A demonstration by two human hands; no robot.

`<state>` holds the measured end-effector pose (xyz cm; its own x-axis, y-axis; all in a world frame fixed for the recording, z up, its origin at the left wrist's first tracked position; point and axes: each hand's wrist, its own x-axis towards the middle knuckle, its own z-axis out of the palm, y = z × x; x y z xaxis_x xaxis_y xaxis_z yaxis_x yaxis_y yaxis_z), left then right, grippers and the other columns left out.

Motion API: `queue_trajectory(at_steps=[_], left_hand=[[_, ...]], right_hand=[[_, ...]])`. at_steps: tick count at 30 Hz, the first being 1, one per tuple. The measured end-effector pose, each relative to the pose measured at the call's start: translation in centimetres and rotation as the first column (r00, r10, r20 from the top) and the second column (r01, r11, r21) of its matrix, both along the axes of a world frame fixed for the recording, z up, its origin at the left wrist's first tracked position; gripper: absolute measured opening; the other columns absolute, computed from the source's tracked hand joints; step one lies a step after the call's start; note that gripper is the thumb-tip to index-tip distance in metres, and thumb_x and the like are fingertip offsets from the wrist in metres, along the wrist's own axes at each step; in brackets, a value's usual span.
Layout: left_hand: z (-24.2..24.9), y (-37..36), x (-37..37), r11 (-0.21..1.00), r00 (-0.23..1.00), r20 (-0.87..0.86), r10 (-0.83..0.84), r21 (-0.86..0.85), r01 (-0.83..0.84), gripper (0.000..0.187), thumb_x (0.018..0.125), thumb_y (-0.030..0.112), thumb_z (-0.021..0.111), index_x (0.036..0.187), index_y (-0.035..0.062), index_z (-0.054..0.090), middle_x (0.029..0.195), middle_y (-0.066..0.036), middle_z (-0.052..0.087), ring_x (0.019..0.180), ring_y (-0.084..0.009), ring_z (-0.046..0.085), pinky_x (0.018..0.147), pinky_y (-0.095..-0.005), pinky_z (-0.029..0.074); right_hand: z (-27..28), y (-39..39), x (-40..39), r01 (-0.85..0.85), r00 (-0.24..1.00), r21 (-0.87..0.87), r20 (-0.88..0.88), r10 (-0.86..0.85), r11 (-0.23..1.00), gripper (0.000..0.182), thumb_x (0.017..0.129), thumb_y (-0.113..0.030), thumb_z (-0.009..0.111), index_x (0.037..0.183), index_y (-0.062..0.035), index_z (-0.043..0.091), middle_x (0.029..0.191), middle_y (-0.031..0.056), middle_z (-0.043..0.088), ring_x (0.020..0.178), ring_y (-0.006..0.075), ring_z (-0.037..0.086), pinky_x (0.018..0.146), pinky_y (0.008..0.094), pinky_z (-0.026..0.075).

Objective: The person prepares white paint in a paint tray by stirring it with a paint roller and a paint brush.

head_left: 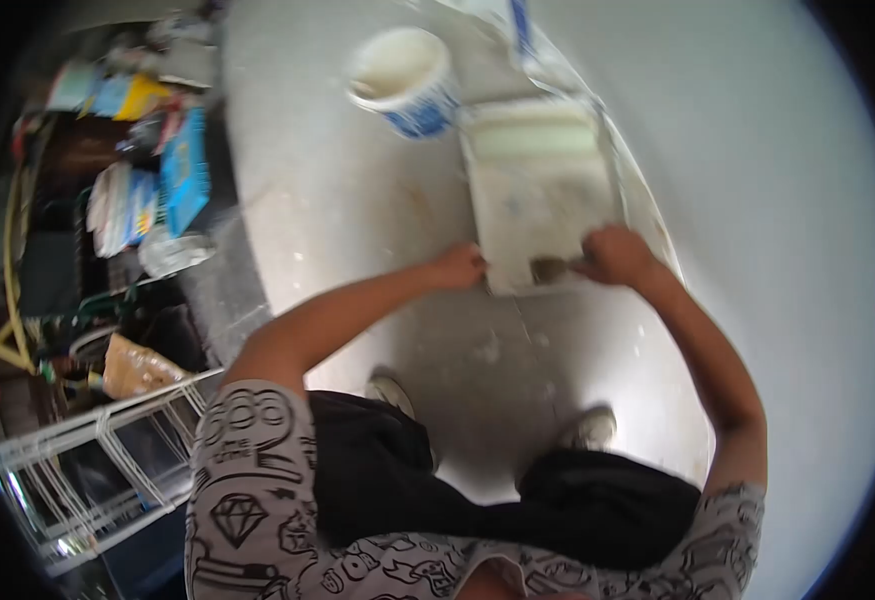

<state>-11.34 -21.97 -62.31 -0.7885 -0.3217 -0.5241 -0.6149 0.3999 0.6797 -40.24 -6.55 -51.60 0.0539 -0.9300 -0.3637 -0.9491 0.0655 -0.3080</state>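
Note:
A pale paint tray [537,205] lies on the floor in front of me, with smears over its slope and a light greenish band of paint or a roller at its far end. My left hand [462,266] is closed at the tray's near left corner, fingers curled on its rim. Near the opposite corner, my right hand [617,256] grips a short flat tool with a dark brownish head [549,268]. That head rests at or just above the tray's near edge; blur hides whether it is a brush or a scraper.
A white bucket with blue print [407,85] stands beyond the tray to the left. A blue handle [521,28] shows behind it, near the pale wall [767,250] on the right. Bags and boxes, including a blue box [185,170], and a white rack [107,450] line the left.

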Motion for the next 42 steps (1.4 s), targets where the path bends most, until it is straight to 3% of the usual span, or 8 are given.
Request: queue_trajectory(at_steps=[1, 3, 10, 16, 25, 31, 35, 42], left_hand=[[0.5, -0.1, -0.3, 0.998, 0.995, 0.098, -0.016, -0.056, 0.022, 0.036, 0.099, 0.033, 0.061, 0.096, -0.0018, 0.068, 0.084, -0.015, 0.072, 0.076, -0.0241, 0.068, 0.071, -0.0408, 0.053], [1.3, -0.3, -0.3, 0.999, 0.992, 0.12, 0.037, 0.015, -0.039, 0.039, 0.101, 0.036, 0.06, 0.094, -0.0019, 0.066, 0.084, -0.014, 0.071, 0.076, -0.0235, 0.067, 0.073, -0.0394, 0.052], [1.8, -0.2, -0.4, 1.0, 0.988, 0.156, 0.002, -0.002, -0.002, 0.04, 0.103, 0.036, 0.057, 0.095, -0.0019, 0.065, 0.087, -0.013, 0.071, 0.08, -0.0236, 0.068, 0.078, -0.0368, 0.052], [1.4, -0.2, -0.3, 0.996, 0.989, 0.144, 0.044, 0.067, -0.054, 0.038, 0.103, 0.033, 0.057, 0.099, -0.0036, 0.066, 0.089, -0.013, 0.072, 0.083, -0.0221, 0.071, 0.078, -0.0362, 0.053], [1.7, 0.6, -0.4, 0.984, 0.972, 0.189, 0.139, 0.082, -0.157, 0.032, 0.104, 0.026, 0.057, 0.098, -0.0038, 0.066, 0.088, -0.012, 0.073, 0.078, -0.0185, 0.072, 0.074, -0.034, 0.055], [1.2, 0.6, -0.2, 0.973, 0.968, 0.182, 0.17, 0.125, -0.194, 0.032, 0.104, 0.025, 0.055, 0.098, -0.0047, 0.065, 0.088, -0.013, 0.073, 0.077, -0.0181, 0.073, 0.073, -0.0324, 0.056], [1.9, 0.5, -0.4, 0.959, 0.969, 0.172, 0.177, 0.193, -0.209, 0.033, 0.106, 0.026, 0.054, 0.099, -0.0048, 0.064, 0.091, -0.013, 0.073, 0.078, -0.0186, 0.073, 0.073, -0.032, 0.058], [3.2, 0.5, -0.7, 0.891, 0.943, 0.251, 0.221, 0.341, -0.3, 0.033, 0.108, 0.026, 0.049, 0.105, -0.0057, 0.059, 0.091, -0.016, 0.072, 0.08, -0.021, 0.074, 0.074, -0.0326, 0.062]], right_hand=[[0.6, -0.3, -0.6, -0.014, 0.999, -0.042, 0.05, 0.017, 0.999, 0.039, 0.081, -0.043, 0.076, 0.077, -0.004, 0.071, 0.083, 0.0186, 0.07, 0.081, 0.0383, 0.069, 0.074, 0.0485, 0.056], [2.4, -1.1, -1.0, 0.04, 0.994, -0.016, 0.104, -0.038, 0.999, 0.035, 0.08, -0.037, 0.079, 0.084, -0.0032, 0.074, 0.085, 0.0176, 0.071, 0.085, 0.0364, 0.069, 0.078, 0.0451, 0.056], [4.2, -3.1, 0.5, 0.077, 0.997, 0.051, 0.014, -0.078, 0.996, 0.037, 0.079, -0.033, 0.081, 0.096, -0.0007, 0.074, 0.091, 0.0185, 0.071, 0.091, 0.0349, 0.07, 0.085, 0.0431, 0.056], [2.1, -4.6, 2.9, -0.042, 0.996, 0.108, -0.068, 0.05, 0.993, 0.034, 0.077, -0.029, 0.083, 0.094, -0.0006, 0.073, 0.091, 0.0195, 0.07, 0.091, 0.0346, 0.07, 0.083, 0.0422, 0.057], [-0.3, -2.9, 1.6, 0.126, 0.978, 0.066, 0.156, -0.135, 0.99, 0.034, 0.079, -0.031, 0.083, 0.075, 0.0011, 0.071, 0.071, 0.019, 0.069, 0.07, 0.0329, 0.071, 0.071, 0.0414, 0.057], [-1.6, -0.3, 2.2, 0.233, 0.948, 0.075, 0.205, -0.244, 0.97, 0.033, 0.082, -0.03, 0.082, 0.074, 0.0004, 0.072, 0.063, 0.0152, 0.068, 0.058, 0.0311, 0.068, 0.063, 0.0397, 0.057], [-0.3, -0.9, 1.5, 0.205, 0.96, -0.028, 0.201, -0.195, 0.978, 0.032, 0.081, -0.029, 0.084, 0.074, 0.0002, 0.072, 0.066, 0.0168, 0.069, 0.059, 0.0307, 0.069, 0.064, 0.0396, 0.057], [6.7, -3.3, -0.3, 0.159, 0.983, -0.011, 0.092, -0.157, 0.987, 0.028, 0.08, -0.026, 0.084, 0.079, 0.0007, 0.074, 0.071, 0.0166, 0.07, 0.065, 0.0308, 0.069, 0.072, 0.0394, 0.058]])
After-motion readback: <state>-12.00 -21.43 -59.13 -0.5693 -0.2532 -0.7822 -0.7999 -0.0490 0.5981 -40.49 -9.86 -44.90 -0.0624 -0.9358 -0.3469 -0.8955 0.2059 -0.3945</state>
